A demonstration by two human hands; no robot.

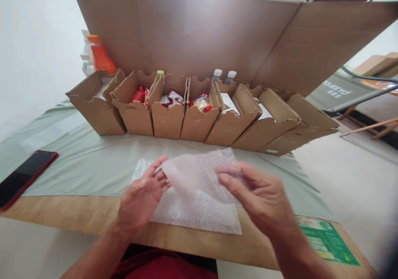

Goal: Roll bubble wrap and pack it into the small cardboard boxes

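My right hand (259, 194) pinches a translucent bubble-wrap bag (195, 173) at its right end and holds it up above the table's front edge. At the bag's left end my left hand (144, 200) is open, palm up, its fingers spread behind and beside the corner. Whether those fingertips touch the bag I cannot tell. Beneath it, a second sheet of bubble wrap (199, 219) lies flat, partly over the cloth and partly over the wooden edge. The hands hide some of both pieces.
Several cardboard bins (168, 119) stand in a row, some holding packets, before a tall cardboard panel (199, 30). An orange bottle (101, 57) rises behind the left bin. A phone (26, 177) lies left on the green cloth (87, 163); a green printed sheet (329, 239) lies right.
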